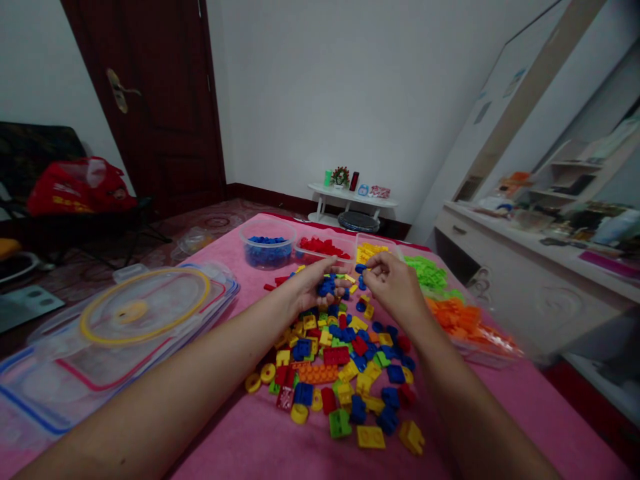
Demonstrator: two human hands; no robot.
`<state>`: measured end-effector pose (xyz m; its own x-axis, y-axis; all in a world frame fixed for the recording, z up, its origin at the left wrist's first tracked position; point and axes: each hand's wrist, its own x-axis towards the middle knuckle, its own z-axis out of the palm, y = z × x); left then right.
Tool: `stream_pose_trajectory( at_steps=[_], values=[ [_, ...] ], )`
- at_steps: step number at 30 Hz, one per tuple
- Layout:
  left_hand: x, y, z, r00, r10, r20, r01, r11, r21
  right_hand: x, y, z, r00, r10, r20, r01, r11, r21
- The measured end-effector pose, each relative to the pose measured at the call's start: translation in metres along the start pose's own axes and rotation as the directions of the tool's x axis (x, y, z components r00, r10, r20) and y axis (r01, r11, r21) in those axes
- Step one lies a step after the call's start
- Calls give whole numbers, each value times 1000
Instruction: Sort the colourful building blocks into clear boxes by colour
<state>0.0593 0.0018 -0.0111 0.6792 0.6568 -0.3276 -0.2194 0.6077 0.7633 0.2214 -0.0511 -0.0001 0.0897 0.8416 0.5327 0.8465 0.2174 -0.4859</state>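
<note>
My left hand (311, 285) is turned palm up and cupped around several blue toy bricks (327, 287). Close by on the right, my right hand (395, 281) pinches a small blue toy brick (361, 269) at its fingertips. Both hands are over the far part of a mixed pile of toy bricks (337, 355) in yellow, red, blue, green and orange. Beyond the hands stand a round clear tub of blue bricks (268, 252), a clear box of red bricks (325, 249) and one of yellow bricks (370, 251).
Green bricks (427, 273) and orange bricks (463, 322) fill containers along the right side. Stacked clear lids (150, 333) lie on the left of the pink cloth (240, 437). A low white table (350, 194) stands by the wall, and a dresser (500, 247) is at the right.
</note>
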Motion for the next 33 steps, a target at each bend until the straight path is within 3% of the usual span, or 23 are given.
stream_pose_trajectory(
  at_steps=[3,6,9,12,14,15,16,17,20,23,25,28,30,31,33],
  values=[
    [-2,-2,3,991,-83,106,90,993,-72,-4,-20,-3,994,-106,-10,107,991,84],
    [-2,-3,3,982,-91,167,120,978,-171,-8,-26,-3,986,-156,-52,160,984,73],
    [-2,5,0,990,-32,140,59,980,-192,-7,-21,-8,982,-133,-133,142,988,59],
    [-1,30,-7,991,136,13,-132,977,-166,-4,-16,-15,984,-103,-147,114,991,69],
    [1,56,-15,941,308,-140,-317,948,-43,-3,-14,-20,982,-102,-160,116,990,80],
    [3,71,-20,880,401,-255,-390,916,94,-3,-14,-21,980,-104,-172,119,989,83],
    [6,85,-26,773,508,-381,-432,861,270,-3,-14,-23,977,-106,-183,123,989,83],
    [8,99,-34,718,542,-437,-431,839,333,-2,-14,-25,975,-106,-194,124,989,81],
    [13,128,-58,619,574,-536,-356,813,460,0,-13,-30,972,-100,-213,118,990,74],
    [11,141,-78,602,562,-568,-201,795,573,3,-8,-37,980,-87,-182,96,995,41],
    [9,141,-83,593,609,-526,-3,655,756,5,-3,-43,992,-74,-102,72,997,-19],
    [5,131,-74,601,741,-300,286,151,946,7,4,-47,996,-48,70,55,994,-98],
    [3,116,-59,638,762,-114,304,-113,946,7,6,-46,987,-28,160,47,992,-117],
    [1,106,-52,671,741,-31,256,-192,947,6,6,-44,981,-22,192,45,992,-119],
    [0,83,-39,786,617,51,143,-261,955,5,5,-39,972,-16,235,45,992,-115]
  ],
)
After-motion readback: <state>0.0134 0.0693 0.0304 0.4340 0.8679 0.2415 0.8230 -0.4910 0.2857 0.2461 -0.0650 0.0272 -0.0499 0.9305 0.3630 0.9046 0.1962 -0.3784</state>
